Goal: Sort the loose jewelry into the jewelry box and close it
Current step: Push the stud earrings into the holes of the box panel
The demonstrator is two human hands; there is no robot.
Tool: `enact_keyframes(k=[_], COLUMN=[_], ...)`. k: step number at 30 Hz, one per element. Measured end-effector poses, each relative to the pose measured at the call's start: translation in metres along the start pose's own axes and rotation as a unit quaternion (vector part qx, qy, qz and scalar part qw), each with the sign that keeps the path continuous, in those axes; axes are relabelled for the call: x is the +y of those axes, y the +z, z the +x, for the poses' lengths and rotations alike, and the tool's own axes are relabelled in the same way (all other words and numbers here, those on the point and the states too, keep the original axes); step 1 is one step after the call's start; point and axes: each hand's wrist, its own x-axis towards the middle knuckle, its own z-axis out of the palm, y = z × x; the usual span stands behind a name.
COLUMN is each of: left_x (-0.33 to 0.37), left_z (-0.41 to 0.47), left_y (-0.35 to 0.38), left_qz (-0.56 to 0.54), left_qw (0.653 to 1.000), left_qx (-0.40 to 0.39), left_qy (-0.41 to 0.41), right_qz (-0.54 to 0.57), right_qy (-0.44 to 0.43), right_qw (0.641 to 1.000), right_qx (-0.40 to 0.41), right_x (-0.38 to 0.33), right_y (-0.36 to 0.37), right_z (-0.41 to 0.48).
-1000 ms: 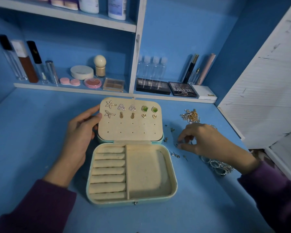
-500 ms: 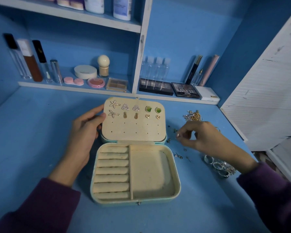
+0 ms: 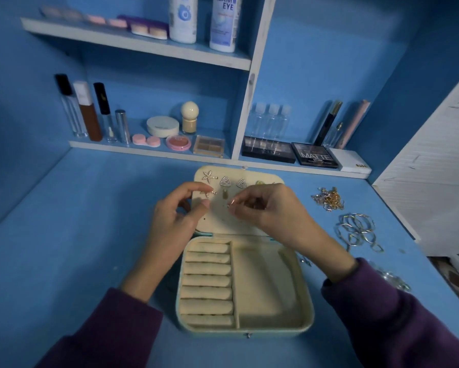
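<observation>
Blue paint covered the desk (image 3: 90,235), the back wall and the side walls. A white shelf (image 3: 154,152) along the far edge carried make-up: tubes at the left, compacts in the middle, dark palettes (image 3: 316,155) at the right. Two white bottles (image 3: 224,22) stood on an upper shelf.

The jewelry box (image 3: 306,312) lay open at the near middle of the desk, its clasp facing the person. Its base held a column of padded rolls (image 3: 207,282) on the left and one bare compartment (image 3: 265,288) on the right. The lid (image 3: 217,221) stood tilted back on the far side, showing a panel of small holes. Starfish earrings (image 3: 209,176) and triangular earrings (image 3: 225,181) were pinned along its top rows; others were hidden behind the hands.

The left hand (image 3: 174,221) was raised at the left edge of the lid with fingers curled and thumb near the forefinger. Whether it gripped the lid or anything else could not be told. The right hand (image 3: 273,208) was held in front of the panel, thumb and forefinger pinching a small earring (image 3: 232,202) close to the holes. Both arms wore purple sleeves.

Loose jewelry lay on the desk to the right of the box: a tangle of chains (image 3: 328,199) farthest, bangles (image 3: 357,229) nearer, and rings (image 3: 394,278) beside the right sleeve.
</observation>
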Motion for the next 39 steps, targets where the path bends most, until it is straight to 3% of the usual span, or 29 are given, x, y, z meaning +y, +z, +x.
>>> enact_keyframes(k=[6,15,19,24,30,39], left_x=[-0.001,-0.006,-0.006,-0.004,0.002,0.005], left_z=[-0.002,0.001,0.001,0.0,-0.001,0.001], left_y=[-0.001,-0.002,-0.001,-0.002,-0.004,-0.006], left_qz=[0.021,0.035,0.036,0.047,-0.069,-0.091], left_qw=[0.999,0.999,0.999,0.998,0.995,0.993], left_qx=[-0.024,-0.028,-0.033,-0.044,0.0,0.008], left_qy=[0.025,0.03,0.012,0.003,-0.065,-0.074], right_qz=[-0.054,0.055,-0.035,-0.027,-0.026,-0.072], right_qy=[0.011,0.058,0.034,-0.012,-0.023,-0.051], right_qw=[0.998,0.997,0.997,0.996,0.998,0.995], right_qx=[-0.009,-0.007,0.052,0.09,0.056,0.052], right_x=[-0.004,-0.007,-0.002,0.0,0.001,0.0], right_y=[0.01,0.014,0.019,0.025,0.029,0.036], right_z=[0.008,0.005,0.002,0.001,0.005,0.008])
